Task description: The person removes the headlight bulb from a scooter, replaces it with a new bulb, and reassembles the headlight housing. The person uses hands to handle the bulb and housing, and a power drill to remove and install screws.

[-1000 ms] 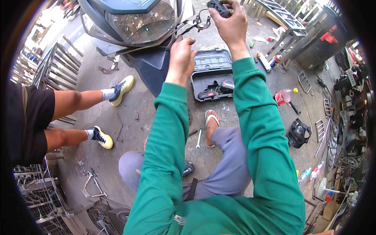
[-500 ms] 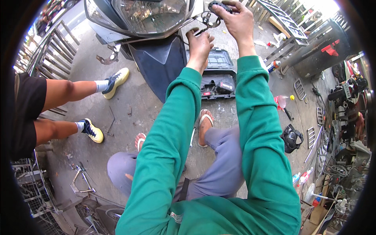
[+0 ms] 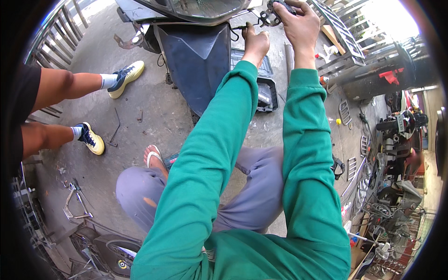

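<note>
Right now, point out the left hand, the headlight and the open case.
Left hand (image 3: 257, 45): head view, middle of the hand.
Headlight (image 3: 200, 7): head view, on its clear lens.
Open case (image 3: 265, 69): head view, on its lid.

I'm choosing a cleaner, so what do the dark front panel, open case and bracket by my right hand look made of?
Front panel: probably satin plastic, given its soft sheen and creased shape. Case: likely dull grey plastic, with recessed moulded shapes. Bracket: perhaps metal, thin with cut-out holes; finish unclear.

Red cloth (image 3: 391, 76) on dark cylinder (image 3: 361, 84); yellow-and-navy shoes (image 3: 127, 79); slatted fence (image 3: 57, 39)
</note>
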Demonstrator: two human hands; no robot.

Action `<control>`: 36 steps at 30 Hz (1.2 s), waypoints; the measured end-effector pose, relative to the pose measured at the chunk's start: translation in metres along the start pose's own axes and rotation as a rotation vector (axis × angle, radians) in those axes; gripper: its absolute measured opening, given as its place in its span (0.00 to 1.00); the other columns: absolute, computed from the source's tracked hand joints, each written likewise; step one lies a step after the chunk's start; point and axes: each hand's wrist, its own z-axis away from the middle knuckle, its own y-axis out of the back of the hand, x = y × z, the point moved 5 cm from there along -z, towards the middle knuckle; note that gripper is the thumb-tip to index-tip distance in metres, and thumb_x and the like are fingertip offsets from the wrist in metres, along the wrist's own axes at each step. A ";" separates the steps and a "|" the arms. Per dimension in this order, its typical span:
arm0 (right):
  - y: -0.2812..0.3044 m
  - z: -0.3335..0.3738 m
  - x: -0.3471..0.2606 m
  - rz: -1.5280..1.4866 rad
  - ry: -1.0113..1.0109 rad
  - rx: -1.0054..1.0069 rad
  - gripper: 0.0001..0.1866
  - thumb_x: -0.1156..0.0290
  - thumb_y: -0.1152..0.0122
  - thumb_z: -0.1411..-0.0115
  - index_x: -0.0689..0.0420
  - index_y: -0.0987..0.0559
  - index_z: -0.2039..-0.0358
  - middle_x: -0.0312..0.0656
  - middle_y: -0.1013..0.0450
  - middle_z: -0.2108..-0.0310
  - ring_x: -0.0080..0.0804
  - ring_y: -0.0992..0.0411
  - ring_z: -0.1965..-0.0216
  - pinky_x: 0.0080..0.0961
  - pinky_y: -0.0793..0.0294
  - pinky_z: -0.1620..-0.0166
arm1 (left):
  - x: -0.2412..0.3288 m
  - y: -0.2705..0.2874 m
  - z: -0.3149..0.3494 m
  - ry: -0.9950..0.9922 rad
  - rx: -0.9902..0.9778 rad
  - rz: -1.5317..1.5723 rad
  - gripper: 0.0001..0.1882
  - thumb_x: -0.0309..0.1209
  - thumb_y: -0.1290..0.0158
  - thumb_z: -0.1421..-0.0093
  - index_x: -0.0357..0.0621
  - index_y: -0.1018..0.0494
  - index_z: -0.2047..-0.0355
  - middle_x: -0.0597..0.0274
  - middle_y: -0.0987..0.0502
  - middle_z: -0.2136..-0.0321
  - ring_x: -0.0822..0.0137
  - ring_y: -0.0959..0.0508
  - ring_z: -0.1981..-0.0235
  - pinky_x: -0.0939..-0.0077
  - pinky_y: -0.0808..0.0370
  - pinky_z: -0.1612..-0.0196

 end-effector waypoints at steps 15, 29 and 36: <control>0.001 0.001 -0.010 0.157 -0.007 0.043 0.23 0.60 0.25 0.47 0.67 0.16 0.58 0.53 0.17 0.67 0.36 0.17 0.65 0.29 0.19 0.61 | 0.042 -0.003 0.039 0.357 -0.225 0.819 0.25 0.48 0.63 0.31 0.44 0.37 0.45 0.51 0.27 0.53 0.55 0.25 0.52 0.48 0.28 0.51; 0.006 -0.005 -0.030 0.356 -0.011 -0.078 0.23 0.58 0.27 0.47 0.65 0.15 0.59 0.52 0.17 0.69 0.34 0.17 0.68 0.29 0.19 0.62 | 0.024 -0.036 0.007 0.239 -0.418 1.188 0.20 0.49 0.49 0.29 0.47 0.27 0.48 0.56 0.20 0.53 0.59 0.18 0.53 0.62 0.21 0.47; 0.000 -0.022 -0.025 0.470 -0.204 -0.240 0.22 0.58 0.30 0.44 0.67 0.16 0.60 0.48 0.17 0.69 0.31 0.18 0.68 0.26 0.19 0.63 | 0.016 -0.033 0.006 0.170 -0.428 0.938 0.26 0.58 0.57 0.28 0.49 0.27 0.52 0.58 0.19 0.59 0.60 0.17 0.56 0.67 0.23 0.55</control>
